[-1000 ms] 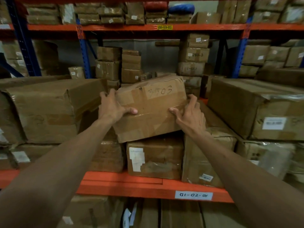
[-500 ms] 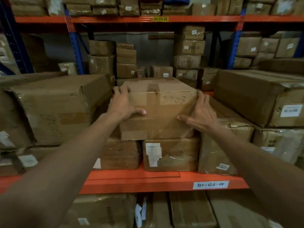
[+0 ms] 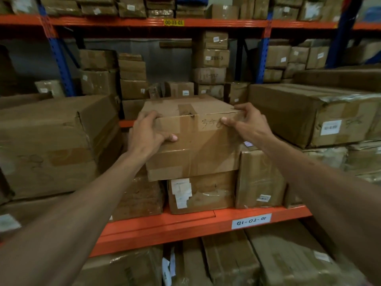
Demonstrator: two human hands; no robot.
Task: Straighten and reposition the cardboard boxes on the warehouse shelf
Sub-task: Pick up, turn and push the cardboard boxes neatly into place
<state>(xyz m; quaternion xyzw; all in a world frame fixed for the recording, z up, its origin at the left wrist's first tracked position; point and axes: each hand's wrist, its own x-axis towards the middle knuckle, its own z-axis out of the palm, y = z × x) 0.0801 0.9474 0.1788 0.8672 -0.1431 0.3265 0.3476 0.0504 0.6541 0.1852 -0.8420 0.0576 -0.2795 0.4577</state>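
Brown taped cardboard box (image 3: pixel 195 139), contents unseen, atop a smaller labelled carton (image 3: pixel 203 191) on the orange shelf (image 3: pixel 185 223). Left hand (image 3: pixel 147 134) and right hand (image 3: pixel 246 122) clasp its upper corners; the right thumb hides part of the handwritten number.

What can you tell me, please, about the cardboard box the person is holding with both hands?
The box is worn brown cardboard, sealed with brown tape across its top and front, with handwritten digits partly hidden by a thumb. It sits level on top of a lower box on the orange shelf. The left hand grips its left front corner; the right hand holds its upper right edge.
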